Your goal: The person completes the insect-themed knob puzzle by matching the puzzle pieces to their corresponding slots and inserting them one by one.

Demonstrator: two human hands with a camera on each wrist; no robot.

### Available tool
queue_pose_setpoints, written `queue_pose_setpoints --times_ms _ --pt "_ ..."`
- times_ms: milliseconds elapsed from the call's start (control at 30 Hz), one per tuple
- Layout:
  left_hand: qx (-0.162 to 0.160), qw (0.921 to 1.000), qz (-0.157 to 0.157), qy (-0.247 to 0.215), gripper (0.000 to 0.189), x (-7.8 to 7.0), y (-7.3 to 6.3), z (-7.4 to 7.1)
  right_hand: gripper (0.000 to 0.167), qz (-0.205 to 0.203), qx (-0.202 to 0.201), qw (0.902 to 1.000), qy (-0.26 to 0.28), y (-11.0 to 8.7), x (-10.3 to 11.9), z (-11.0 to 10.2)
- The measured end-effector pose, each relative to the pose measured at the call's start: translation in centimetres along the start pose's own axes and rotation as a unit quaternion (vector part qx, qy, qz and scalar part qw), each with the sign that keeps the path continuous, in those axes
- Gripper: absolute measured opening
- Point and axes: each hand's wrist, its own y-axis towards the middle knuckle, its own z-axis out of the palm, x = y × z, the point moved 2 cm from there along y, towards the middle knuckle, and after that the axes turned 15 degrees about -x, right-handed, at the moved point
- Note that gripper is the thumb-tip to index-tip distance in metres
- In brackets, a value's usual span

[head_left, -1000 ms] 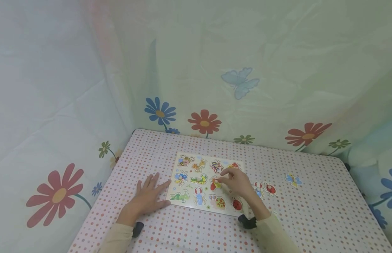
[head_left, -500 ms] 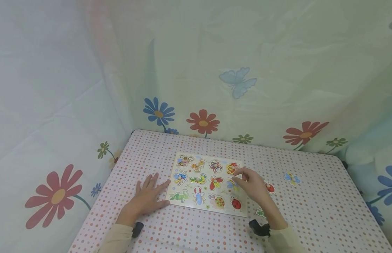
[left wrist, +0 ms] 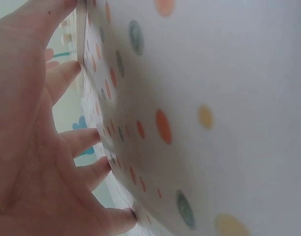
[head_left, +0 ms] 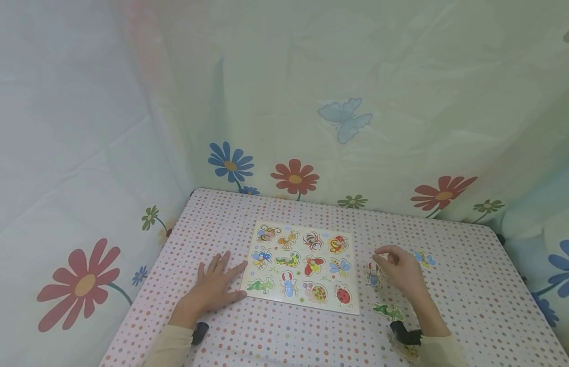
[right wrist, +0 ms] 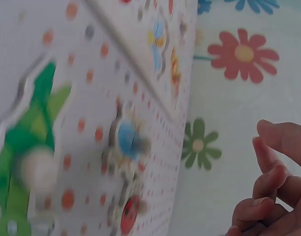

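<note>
A wooden insect puzzle board (head_left: 330, 306) lies on the dotted tablecloth, with several knobbed pieces in it. My left hand (head_left: 213, 285) rests spread out beside its left edge, fingertips down on the cloth and thumb and index at the board's edge. My right hand (head_left: 406, 272) hovers to the right of the board, thumb and index apart with nothing between them, the other fingers loosely curled. Near its fingertips lies a stag beetle piece (head_left: 372, 275). A ladybug piece (right wrist: 129, 214) shows in the right wrist view; the hand hides it in the head view.
A green grasshopper piece (head_left: 388, 311) lies below the right hand, and a blue-winged insect piece (head_left: 424, 259) lies beyond it. Another piece (head_left: 407, 352) is partly hidden by the right wrist's black mount (head_left: 405, 334). Flower-printed curtains (head_left: 284, 102) stand behind the table.
My right hand has moved right, off the board's firefly picture and out over the loose pieces. The stag beetle and grasshopper pieces are uncovered; the ladybug piece is now covered. The left hand stays put.
</note>
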Motion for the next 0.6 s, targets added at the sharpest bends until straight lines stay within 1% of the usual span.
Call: queue_pose_setpoints --times_ms 67,133,267,433,600 --pt "0.0 1.0 0.0 0.0 0.077 0.0 0.0 0.1 0.037 0.01 -0.009 0.9999 -0.005 0.3 -1.0 -0.8" --pt "0.0 1.0 -0.001 -0.001 0.077 0.0 0.0 0.1 0.039 0.018 -0.026 0.9994 -0.016 0.6 -2.2 -1.6" --pt "0.002 1.0 -0.004 0.0 0.077 0.0 0.0 0.2 0.042 0.052 -0.061 0.9962 -0.034 1.1 -4.6 -2.8" --pt "0.005 1.0 -0.006 0.002 0.077 0.0 0.0 0.1 0.043 0.09 -0.086 0.991 -0.047 2.2 -7.6 -3.5" --pt "0.004 1.0 -0.005 -0.001 0.077 0.0 0.1 0.0 0.042 0.13 -0.104 0.9836 -0.069 3.4 -9.9 -3.8"
